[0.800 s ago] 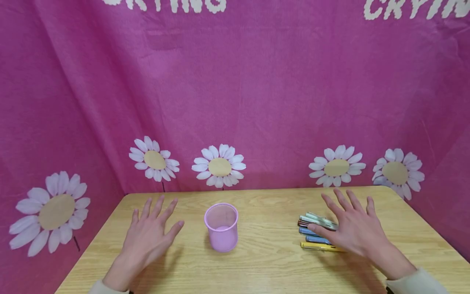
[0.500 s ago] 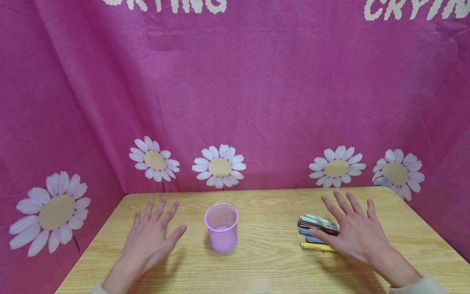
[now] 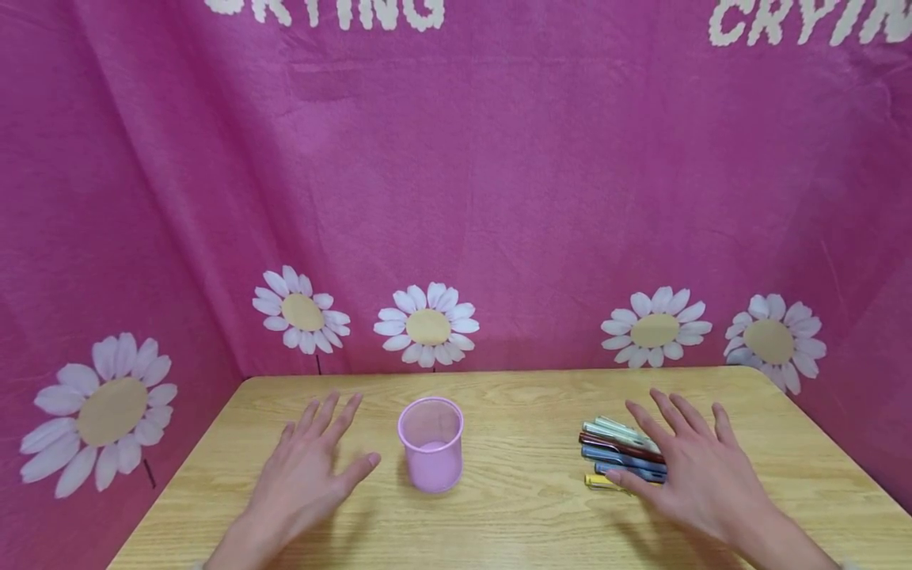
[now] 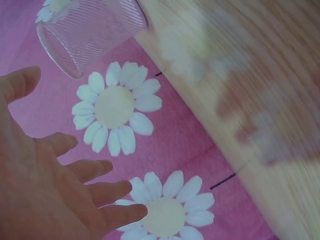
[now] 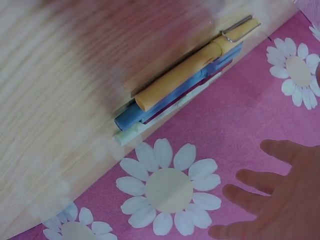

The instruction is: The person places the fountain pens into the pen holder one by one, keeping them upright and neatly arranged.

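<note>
From the head view, the left hand (image 3: 309, 471) hovers with fingers spread, holding nothing, just left of the translucent pink plastic cup (image 3: 431, 444) upright on the light wooden bench (image 3: 527, 514). The right hand (image 3: 694, 467), fingers also spread, is over a row of coloured pens (image 3: 620, 451).

The left wrist view shows splayed fingers (image 4: 95, 192) near the cup (image 4: 90, 32).

The right wrist view shows the pens (image 5: 185, 85) lying side by side, the hand (image 5: 280, 200) apart from them.

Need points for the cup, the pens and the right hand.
cup (image 3: 431, 447), head view, on its front wall.
pens (image 3: 618, 447), head view, on the dark red pen's barrel.
right hand (image 3: 701, 475), head view, on the back of the hand.
</note>
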